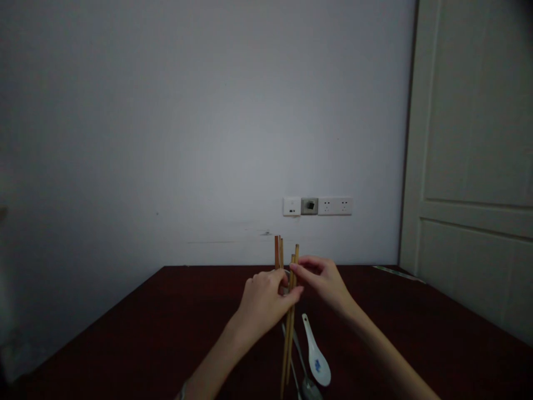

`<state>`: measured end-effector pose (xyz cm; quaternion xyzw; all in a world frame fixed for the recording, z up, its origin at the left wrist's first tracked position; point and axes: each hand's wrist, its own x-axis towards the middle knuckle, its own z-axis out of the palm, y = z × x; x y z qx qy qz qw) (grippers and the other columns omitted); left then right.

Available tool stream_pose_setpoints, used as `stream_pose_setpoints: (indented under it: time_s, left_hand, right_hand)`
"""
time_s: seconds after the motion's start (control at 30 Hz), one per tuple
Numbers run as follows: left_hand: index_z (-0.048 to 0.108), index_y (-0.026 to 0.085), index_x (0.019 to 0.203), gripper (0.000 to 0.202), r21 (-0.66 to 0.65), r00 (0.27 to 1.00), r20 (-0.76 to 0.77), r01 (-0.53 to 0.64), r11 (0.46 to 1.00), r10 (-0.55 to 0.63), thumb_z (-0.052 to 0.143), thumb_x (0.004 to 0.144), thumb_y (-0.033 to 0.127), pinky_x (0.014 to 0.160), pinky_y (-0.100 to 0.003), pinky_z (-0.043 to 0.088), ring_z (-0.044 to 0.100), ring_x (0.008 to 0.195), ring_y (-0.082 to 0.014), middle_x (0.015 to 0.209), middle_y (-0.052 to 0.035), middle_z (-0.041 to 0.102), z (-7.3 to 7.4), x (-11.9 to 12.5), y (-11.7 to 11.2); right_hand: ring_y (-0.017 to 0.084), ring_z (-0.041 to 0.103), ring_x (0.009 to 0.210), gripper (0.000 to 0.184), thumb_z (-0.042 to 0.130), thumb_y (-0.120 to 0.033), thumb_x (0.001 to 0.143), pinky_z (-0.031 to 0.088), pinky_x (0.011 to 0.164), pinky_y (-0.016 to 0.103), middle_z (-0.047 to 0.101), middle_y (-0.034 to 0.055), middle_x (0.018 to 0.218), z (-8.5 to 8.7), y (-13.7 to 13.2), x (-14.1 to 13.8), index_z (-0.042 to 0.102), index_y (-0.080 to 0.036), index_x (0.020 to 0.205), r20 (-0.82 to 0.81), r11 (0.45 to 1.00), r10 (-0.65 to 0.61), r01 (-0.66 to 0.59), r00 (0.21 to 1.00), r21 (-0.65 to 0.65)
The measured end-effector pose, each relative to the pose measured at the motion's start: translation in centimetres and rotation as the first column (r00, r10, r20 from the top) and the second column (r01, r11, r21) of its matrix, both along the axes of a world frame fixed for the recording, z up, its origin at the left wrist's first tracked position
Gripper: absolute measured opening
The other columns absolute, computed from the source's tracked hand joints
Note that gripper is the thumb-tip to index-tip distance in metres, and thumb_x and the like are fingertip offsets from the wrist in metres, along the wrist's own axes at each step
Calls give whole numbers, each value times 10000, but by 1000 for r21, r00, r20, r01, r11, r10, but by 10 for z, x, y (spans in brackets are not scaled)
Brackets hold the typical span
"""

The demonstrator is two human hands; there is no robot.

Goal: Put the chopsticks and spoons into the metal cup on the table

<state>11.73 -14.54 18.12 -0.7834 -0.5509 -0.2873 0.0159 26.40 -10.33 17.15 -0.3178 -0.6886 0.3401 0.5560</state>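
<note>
My left hand (263, 304) is closed around a bundle of several wooden chopsticks (288, 333), held upright above the dark red table (145, 333). Their tops stick out above my fist, their lower ends reach down to the table. My right hand (322, 280) pinches the top of one of the taller chopsticks with thumb and fingertips, just right of the left hand. Below the hands a white ceramic spoon (315, 355) with a blue mark lies on the table, and a metal spoon (303, 373) lies beside it.
A pale wall stands behind the table, with a row of sockets and a switch (317, 206). A cream door (474, 166) is at the right. A thin light strip (397, 272) lies at the table's far right edge.
</note>
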Motion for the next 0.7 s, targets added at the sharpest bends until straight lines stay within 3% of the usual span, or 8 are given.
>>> stream_pose_setpoints:
  time_s: [0.13, 0.27, 0.5, 0.7]
  left_hand:
    - [643, 143, 723, 408, -106, 980, 164, 135, 985, -116, 485, 720, 520, 571, -226, 361, 546, 639, -142, 698, -42, 635, 4, -19, 2]
    - [657, 116, 756, 329, -220, 888, 377, 362, 906, -263, 508, 738, 408, 556, -208, 372, 539, 610, -119, 689, -39, 639, -3, -26, 10]
    - [659, 87, 783, 284, -329, 732, 634, 545, 771, -247, 606, 668, 341, 611, -242, 449, 582, 647, -133, 724, -66, 652, -14, -21, 22]
    - [657, 78, 760, 282, -312, 672, 698, 598, 738, -249, 605, 675, 342, 584, -246, 470, 565, 557, -105, 643, -53, 630, -16, -20, 23]
  right_hand:
    - [112, 529, 540, 306, 621, -436, 642, 432, 506, 224, 606, 18, 611, 3, -2, 1, 620, -132, 679, -12, 1000, -12, 12, 1000, -22]
    - [109, 533, 531, 312, 642, -443, 614, 448, 511, 227, 609, 16, 619, 5, -3, 2, 616, -137, 672, -60, 998, -5, 1, 998, -63]
    - [121, 553, 544, 343, 654, -472, 592, 469, 504, 235, 631, 29, 664, 6, -6, 0, 623, -143, 685, -87, 996, 3, -11, 996, -86]
    - [125, 564, 569, 307, 651, -438, 614, 479, 523, 239, 640, 18, 677, 5, -4, 0, 649, -145, 707, -87, 995, 41, -48, 995, -85]
